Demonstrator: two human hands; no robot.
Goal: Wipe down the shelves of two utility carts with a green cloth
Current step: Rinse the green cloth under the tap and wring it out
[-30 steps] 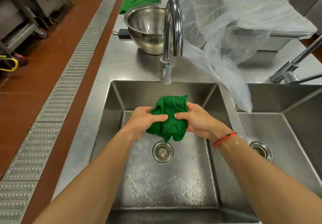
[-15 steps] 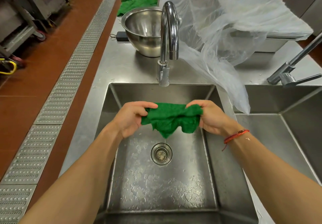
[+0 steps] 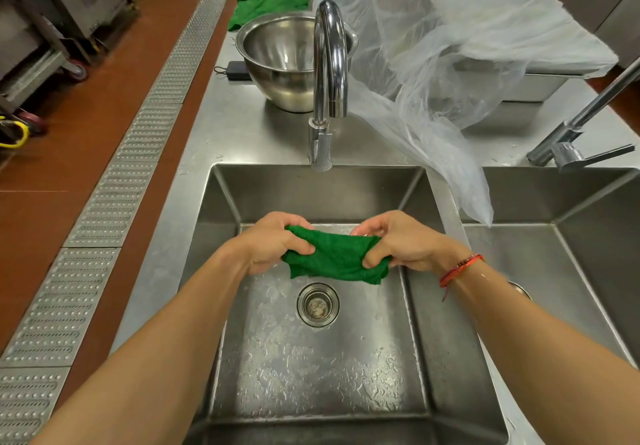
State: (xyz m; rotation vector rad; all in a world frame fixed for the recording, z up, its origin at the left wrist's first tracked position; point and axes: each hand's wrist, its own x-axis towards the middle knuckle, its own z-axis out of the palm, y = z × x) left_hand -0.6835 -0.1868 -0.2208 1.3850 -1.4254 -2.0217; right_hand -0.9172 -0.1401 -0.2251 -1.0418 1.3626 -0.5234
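Sink (image 3: pixel 311 195); green cloth (image 3: pixel 337 254) mid-basin, between left hand (image 3: pixel 273 243), right hand (image 3: pixel 405 243)

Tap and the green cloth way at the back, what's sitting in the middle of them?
A metal bowl sits on the counter between the tap and the far green cloth. The head view shows it.

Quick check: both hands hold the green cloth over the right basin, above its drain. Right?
No. The head view shows the left hand and right hand holding the cloth over the left basin, above its drain. The right basin lies beside it.
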